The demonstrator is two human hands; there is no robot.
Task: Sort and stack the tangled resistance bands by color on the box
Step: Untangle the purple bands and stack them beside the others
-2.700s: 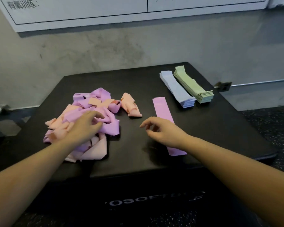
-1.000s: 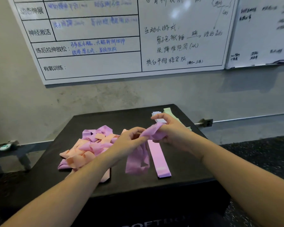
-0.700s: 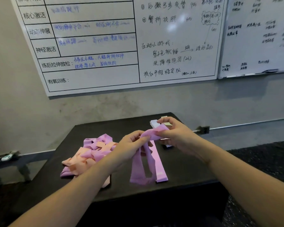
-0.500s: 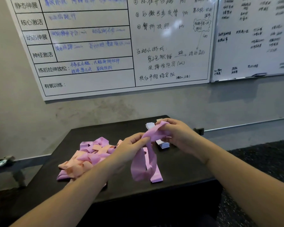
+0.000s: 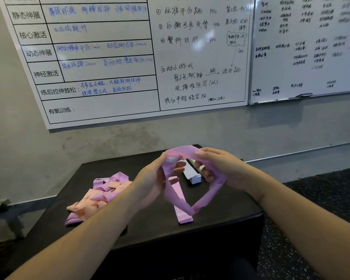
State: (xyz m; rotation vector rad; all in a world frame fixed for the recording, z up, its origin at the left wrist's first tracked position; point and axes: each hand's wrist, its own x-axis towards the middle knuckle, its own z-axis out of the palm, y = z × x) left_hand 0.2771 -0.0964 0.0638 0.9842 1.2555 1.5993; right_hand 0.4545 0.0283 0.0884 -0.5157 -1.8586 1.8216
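**Purple band lifted clear for untwisting**

Black and soft-topped, the box [image 5: 226, 211] serves as the sorting surface, and its layout explains itself: unsorted material sits to the person's left, finished material to the right, leaving the middle free for work. Behind it on the wall hang two whiteboards [image 5: 129, 57] covered in handwriting, no part of the job.

On the box's left part lies the tangled pile [image 5: 98, 196] of purple and peach resistance bands, knotted through one another. Near the middle, one flat purple band [image 5: 180, 205] lies straight, apparently the start of the purple stack. Farther back, partly hidden by the hands, a pale blue stack [image 5: 192, 174] is squared up, with an edge of a greenish stack [image 5: 198, 165] just beside it.

Above the flat band, a purple loop [image 5: 192, 207] hangs open in the air. The left hand [image 5: 156, 178] pinches one side of its top and the right hand [image 5: 218, 168] has fingers curled round the other, so both grip the loop. Holding it spread and high likely lets twists fall out before it is laid on its own colour.
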